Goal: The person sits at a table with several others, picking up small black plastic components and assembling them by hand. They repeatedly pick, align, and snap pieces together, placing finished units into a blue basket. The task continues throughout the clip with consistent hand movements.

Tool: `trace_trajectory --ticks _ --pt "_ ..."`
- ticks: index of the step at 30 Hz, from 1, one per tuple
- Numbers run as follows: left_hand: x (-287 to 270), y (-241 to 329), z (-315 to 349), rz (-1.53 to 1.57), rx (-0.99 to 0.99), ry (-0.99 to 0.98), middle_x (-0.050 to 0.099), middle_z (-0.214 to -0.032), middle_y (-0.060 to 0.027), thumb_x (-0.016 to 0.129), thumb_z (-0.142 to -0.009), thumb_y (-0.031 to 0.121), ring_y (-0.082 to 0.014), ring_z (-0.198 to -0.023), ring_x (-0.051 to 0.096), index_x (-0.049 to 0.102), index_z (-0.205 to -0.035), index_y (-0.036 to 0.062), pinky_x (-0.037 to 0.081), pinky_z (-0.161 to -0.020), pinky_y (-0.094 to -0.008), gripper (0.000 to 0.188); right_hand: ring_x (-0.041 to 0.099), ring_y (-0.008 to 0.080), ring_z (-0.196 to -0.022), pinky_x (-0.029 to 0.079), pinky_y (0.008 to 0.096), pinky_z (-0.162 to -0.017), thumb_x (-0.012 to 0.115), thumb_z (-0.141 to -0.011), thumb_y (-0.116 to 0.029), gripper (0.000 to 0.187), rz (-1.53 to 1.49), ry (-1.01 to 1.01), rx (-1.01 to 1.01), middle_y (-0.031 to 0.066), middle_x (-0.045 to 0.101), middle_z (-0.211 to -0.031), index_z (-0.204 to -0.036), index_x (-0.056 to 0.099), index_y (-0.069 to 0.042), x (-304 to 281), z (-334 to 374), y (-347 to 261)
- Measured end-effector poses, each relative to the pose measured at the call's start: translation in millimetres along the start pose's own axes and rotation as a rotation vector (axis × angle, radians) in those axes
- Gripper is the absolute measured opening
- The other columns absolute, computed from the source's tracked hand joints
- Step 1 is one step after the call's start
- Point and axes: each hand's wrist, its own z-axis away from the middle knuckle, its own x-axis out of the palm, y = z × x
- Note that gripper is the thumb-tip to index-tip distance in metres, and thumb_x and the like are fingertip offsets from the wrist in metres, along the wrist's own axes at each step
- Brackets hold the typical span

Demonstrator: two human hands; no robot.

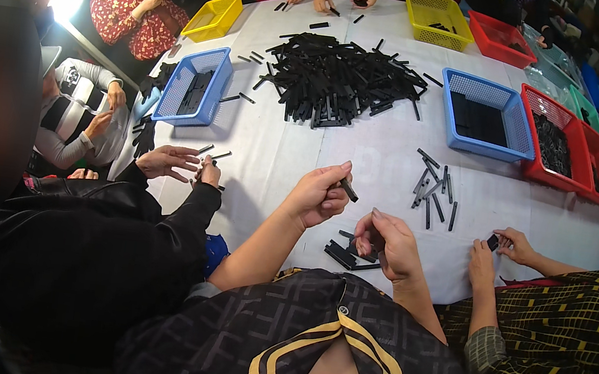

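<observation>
Between the thumb and fingers of my left hand [319, 195] is a short black bar [348, 189], one end of it sticking out toward the right. My right hand [389, 244] is held just beside it, lower and to the right, fingers curled in against the thumb. Whatever those fingers may hold is hidden. Under my right hand, near the table's front edge, lies a small heap of black bars [340, 255]. The two hands are apart and raised above the white tabletop [281, 156].
A large pile of black bars [339, 80] covers the table's middle. Loose bars [434, 188] lie to its right. Blue baskets [486, 139], red baskets [556, 170] and yellow baskets [439, 21] line the sides. Co-workers' hands [501, 253] are busy close by on both sides and across.
</observation>
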Motion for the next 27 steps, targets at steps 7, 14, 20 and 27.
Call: trace_trajectory --ticks 7,14,20,27 --pt "2.6 -11.9 -5.0 0.078 -0.1 -0.071 0.032 -0.05 0.0048 0.044 -0.093 0.031 -0.0041 -0.037 0.026 0.045 -0.071 0.0077 0.02 -0.034 -0.0179 0.032 0.048 0.0157 -0.049 0.045 0.0305 -0.065 0.031 -0.096 -0.027 0.044 -0.113 -0.087 0.041 0.006 0.048 -0.053 -0.083 0.057 0.006 8.7 -0.7 -1.2" --pt "-9.3 -32.7 -14.9 0.178 -0.172 -0.197 0.032 -0.048 0.0039 0.041 -0.094 0.034 -0.006 -0.034 0.03 0.048 -0.076 0.0068 0.027 -0.033 -0.0184 0.033 0.047 0.0164 -0.048 0.045 0.032 -0.068 0.03 -0.096 -0.031 0.048 -0.236 -0.097 0.071 0.0054 0.047 -0.052 -0.086 0.057 0.007 11.3 0.4 -2.1" --pt "-2.6 -38.9 -9.4 0.058 -0.112 -0.127 0.034 -0.051 0.0029 0.039 -0.095 0.033 -0.0093 -0.032 0.035 0.048 -0.081 0.0053 0.036 -0.034 -0.0195 0.032 0.048 0.0151 -0.047 0.045 0.0312 -0.066 0.04 -0.094 -0.032 0.041 -0.193 -0.062 0.059 0.0039 0.047 -0.05 -0.082 0.056 0.004 8.4 -0.8 3.8" --pt "-7.1 -46.6 -7.2 0.033 0.02 -0.207 0.037 -0.056 0.0019 0.039 -0.095 0.03 -0.0054 -0.041 0.035 0.047 -0.084 0.0041 0.03 -0.038 -0.017 0.03 0.05 0.0126 -0.049 0.046 0.0295 -0.061 0.053 -0.089 -0.024 0.026 -0.195 -0.003 -0.021 0.0029 0.049 -0.053 -0.081 0.056 0.001 1.9 2.4 15.8"
